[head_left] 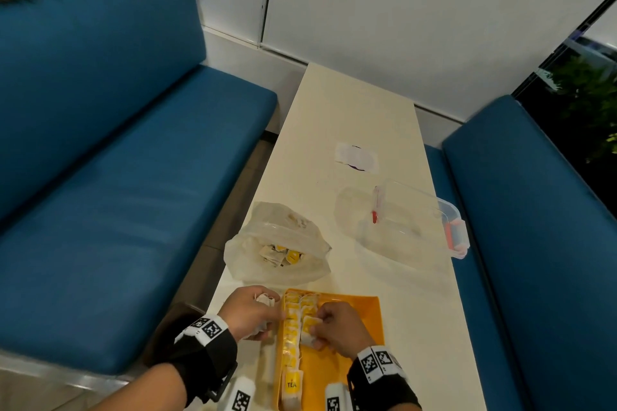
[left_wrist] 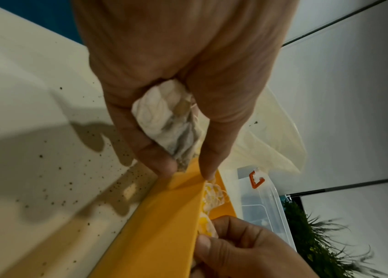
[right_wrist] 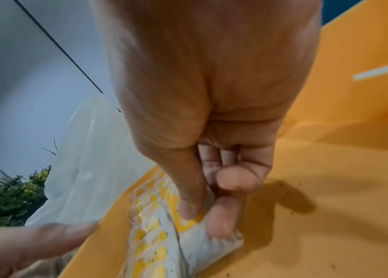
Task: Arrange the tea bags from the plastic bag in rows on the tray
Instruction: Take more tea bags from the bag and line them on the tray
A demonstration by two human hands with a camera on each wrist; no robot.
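An orange tray (head_left: 360, 317) lies at the table's near end. Two rows of tea bags (head_left: 292, 340) with yellow tags fill its left side. My right hand (head_left: 317, 330) pinches one tea bag (right_wrist: 212, 244) between thumb and fingers and holds it down on the tray floor (right_wrist: 331, 178), beside the second row. My left hand (head_left: 267, 310) grips a crumpled bunch of tea bags (left_wrist: 169, 122) in its palm. Its fingertips touch the tray's left rim (left_wrist: 164, 216). The open plastic bag (head_left: 277, 243), with more tea bags inside, sits just beyond the tray.
A clear plastic container (head_left: 417, 220) with red latches stands at the right, near the table edge. A white sticker (head_left: 356, 158) lies further along the cream table (head_left: 360, 103). Blue benches (head_left: 117, 177) flank both sides. Dark crumbs speckle the tabletop and tray.
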